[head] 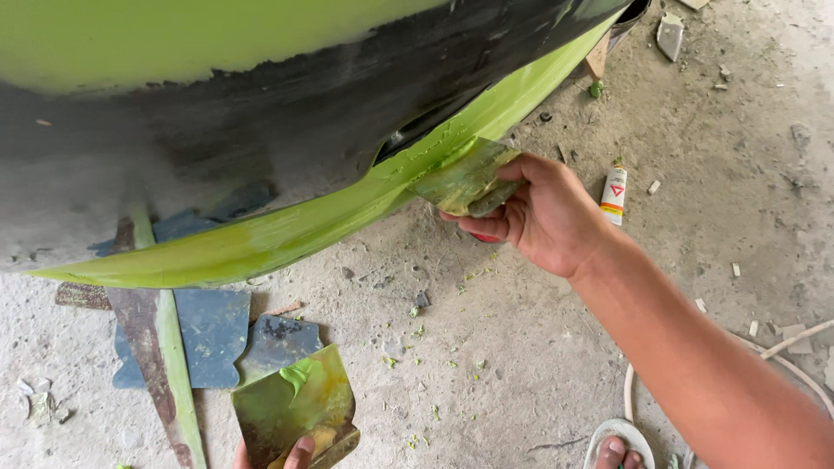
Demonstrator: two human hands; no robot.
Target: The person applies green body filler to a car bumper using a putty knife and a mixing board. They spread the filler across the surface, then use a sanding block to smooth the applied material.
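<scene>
The right hand [543,217] is closed around a small flat spreader [465,181], a thin card smeared with green and yellowish filler, with the thumb on top and the fingers curled below it. The front edge of this spreader touches the lower green edge [347,213] of a large car body panel [261,113], just below a dark slot in the panel. The panel is bright green at the top, then sanded dark grey and black in the middle, and its lower lip is covered with fresh light green putty. The left hand [282,453] shows only at the bottom border of the view: 1 thumb and a part of the fingers grip the lower end of a mixing plate [291,408], a flat yellowish sheet with a blob of green putty [297,375] near its upper end. How far this hand is closed under the plate I cannot tell. The plate is held low, near the concrete floor [521,347], well apart from the spreader. On the floor under the panel lie some blue-grey sheets [213,334] and a long rusty strip [152,356] with green on 1 side. Right of the right hand lies a small white tube [613,193]. Green crumbs are scattered on the floor. At the bottom, a toe in a sandal [617,445] is visible, beside a pale hose [782,356].
</scene>
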